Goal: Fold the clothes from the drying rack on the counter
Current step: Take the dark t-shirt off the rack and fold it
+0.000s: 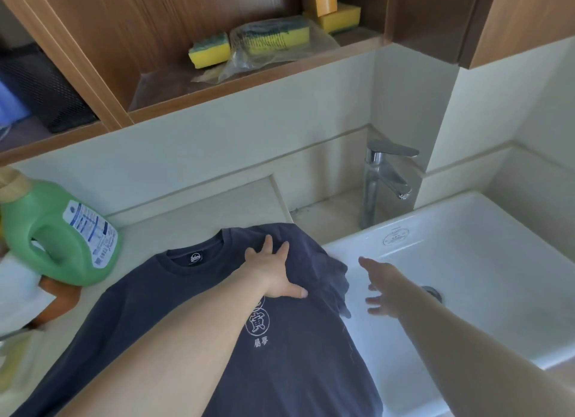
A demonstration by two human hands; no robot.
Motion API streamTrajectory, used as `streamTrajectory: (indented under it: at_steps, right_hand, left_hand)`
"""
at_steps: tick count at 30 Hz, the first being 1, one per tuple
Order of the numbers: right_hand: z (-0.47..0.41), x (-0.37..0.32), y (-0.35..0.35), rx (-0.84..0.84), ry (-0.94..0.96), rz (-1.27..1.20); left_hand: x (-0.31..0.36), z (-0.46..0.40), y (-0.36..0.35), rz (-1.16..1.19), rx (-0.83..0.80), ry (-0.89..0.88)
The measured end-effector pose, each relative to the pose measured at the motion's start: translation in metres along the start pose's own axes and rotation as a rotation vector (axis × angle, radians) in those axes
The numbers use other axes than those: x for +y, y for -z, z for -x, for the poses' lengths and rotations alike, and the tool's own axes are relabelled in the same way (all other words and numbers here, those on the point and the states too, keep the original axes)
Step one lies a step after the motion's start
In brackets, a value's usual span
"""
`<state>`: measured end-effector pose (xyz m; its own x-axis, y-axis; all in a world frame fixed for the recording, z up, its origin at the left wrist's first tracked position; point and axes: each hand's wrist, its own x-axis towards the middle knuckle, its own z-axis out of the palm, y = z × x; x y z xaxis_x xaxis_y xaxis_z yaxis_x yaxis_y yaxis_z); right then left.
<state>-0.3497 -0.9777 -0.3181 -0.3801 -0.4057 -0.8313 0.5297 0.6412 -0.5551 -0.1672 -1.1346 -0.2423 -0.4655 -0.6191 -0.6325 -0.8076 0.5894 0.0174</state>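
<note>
Dark T-shirt (193, 317) flat on surface (199, 217) (front up). Left hand (273, 272) presses it, fingers spread; right hand (381, 287) hovers over sink (485, 230), fingers apart, empty.

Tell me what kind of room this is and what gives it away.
Probably a laundry or utility nook at home. A white sink with a chrome faucet sits in the counter, a green detergent jug stands beside it, and sponges lie on the wooden shelf above.

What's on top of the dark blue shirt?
The left hand rests flat on the dark blue shirt, pressing near its right shoulder. The forearm covers part of the white print, so that part cannot be read.
</note>
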Motion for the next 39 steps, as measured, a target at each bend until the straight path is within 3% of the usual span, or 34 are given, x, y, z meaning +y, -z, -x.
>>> streamTrajectory:
  at_steps: [9, 14, 21, 31, 37, 39]
  right_hand:
    - [-0.019, 0.018, -0.025, -0.117, -0.145, -0.237]
    - [-0.034, 0.025, -0.03, -0.115, -0.017, -0.279]
    - [-0.048, 0.022, -0.007, -0.255, 0.182, -0.54]
    - [-0.065, 0.006, 0.016, -0.319, 0.176, -0.391]
    - [-0.066, -0.003, 0.014, -0.213, 0.222, -0.075]
    - [-0.071, -0.009, 0.011, -0.129, 0.312, -0.088]
  left_hand:
    - [0.023, -0.007, 0.002, -0.045, -0.068, 0.075]
    - [0.024, -0.013, -0.001, -0.072, -0.094, 0.103]
    - [0.021, -0.02, -0.001, -0.129, -0.116, 0.104]
    - [0.032, -0.029, 0.003, -0.213, -0.158, 0.13]
    - [0.032, -0.03, 0.005, -0.221, -0.175, 0.117]
    - [0.031, -0.03, 0.004, -0.221, -0.177, 0.116]
